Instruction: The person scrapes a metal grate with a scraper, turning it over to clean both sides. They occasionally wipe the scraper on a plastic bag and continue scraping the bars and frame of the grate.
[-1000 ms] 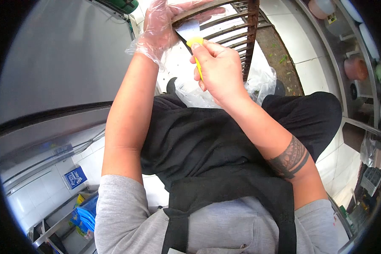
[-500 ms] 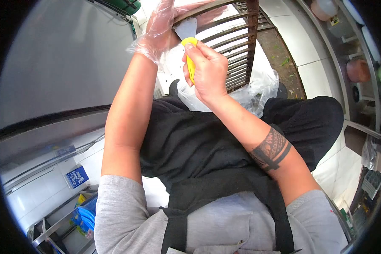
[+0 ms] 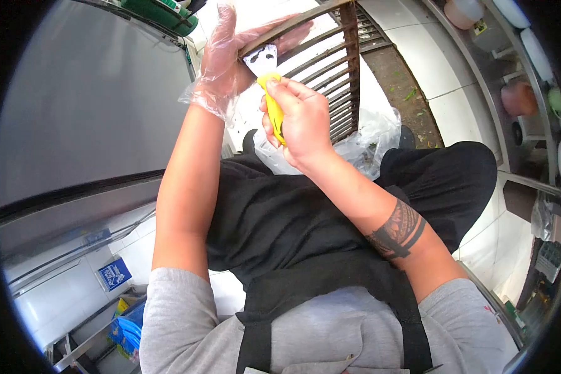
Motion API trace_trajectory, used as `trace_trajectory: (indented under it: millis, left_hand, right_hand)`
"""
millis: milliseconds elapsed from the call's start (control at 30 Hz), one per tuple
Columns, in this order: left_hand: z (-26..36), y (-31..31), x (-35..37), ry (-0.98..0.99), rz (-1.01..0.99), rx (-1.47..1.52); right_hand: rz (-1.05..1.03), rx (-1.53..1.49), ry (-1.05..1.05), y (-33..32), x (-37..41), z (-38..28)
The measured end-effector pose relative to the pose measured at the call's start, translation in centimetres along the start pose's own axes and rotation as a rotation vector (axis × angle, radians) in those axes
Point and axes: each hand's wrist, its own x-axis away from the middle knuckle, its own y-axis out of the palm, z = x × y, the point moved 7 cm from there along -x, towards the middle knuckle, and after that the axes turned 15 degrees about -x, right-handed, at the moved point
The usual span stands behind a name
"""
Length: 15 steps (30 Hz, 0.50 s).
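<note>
My left hand (image 3: 221, 62), in a clear plastic glove, holds up the top end of a brown, slatted metal grate (image 3: 353, 68). Its thumb points up and its fingers stretch behind the end bar. My bare right hand (image 3: 302, 118) is closed around the yellow handle of a scraper (image 3: 263, 60). Dark residue marks the scraper's pale blade, which lies at the grate's end bar close to my left palm. Below the grate, a clear plastic bag (image 3: 374, 140) lies on the floor between my legs.
A grey metal cabinet (image 3: 93, 93) stands close on my left. To the right runs a shelf (image 3: 474, 68) with containers. A floor drain channel (image 3: 396, 81) with leafy bits lies beyond the grate. Blue and yellow packets (image 3: 128, 330) sit at lower left.
The scraper has slid along the grate's end toward me, and dark residue now shows on its blade. My left hand keeps its hold; the whole view has shifted slightly.
</note>
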Motion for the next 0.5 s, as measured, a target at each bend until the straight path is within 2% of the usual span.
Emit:
trace_trajectory:
  millis: [67,100,133,200,233,300,433,500]
  left_hand:
    - [-0.2,0.0,0.2,-0.032,-0.048,0.061]
    - [0.7,0.9,0.5,0.088,0.026,-0.111]
    - [0.5,0.3,0.1,0.09,0.022,-0.11]
    - [0.2,0.3,-0.2,-0.008,-0.118,0.266]
    - [0.4,0.9,0.0,-0.007,-0.122,0.268]
    - [0.9,1.2,0.7,0.009,0.022,-0.029]
    - [-0.1,0.1,0.8,-0.067,-0.105,0.013]
    - [-0.3,-0.6,0.9,-0.055,0.07,-0.191]
  right_hand:
    - [0.003,0.028,-0.018,0.0,0.2,-0.5]
    - [0.006,0.034,-0.01,0.0,0.4,-0.6]
    - [0.01,0.04,-0.001,-0.1,0.5,-0.8]
    - [0.008,0.058,-0.02,-0.3,0.6,-1.2]
    - [0.007,0.076,-0.035,-0.4,0.7,-1.6]
    - [0.027,0.056,-0.076,-0.8,0.6,-2.5]
    - [0.108,0.026,-0.171,-2.3,-0.1,-5.6]
    - [0.105,0.005,-0.212,-3.4,-0.7,-7.6]
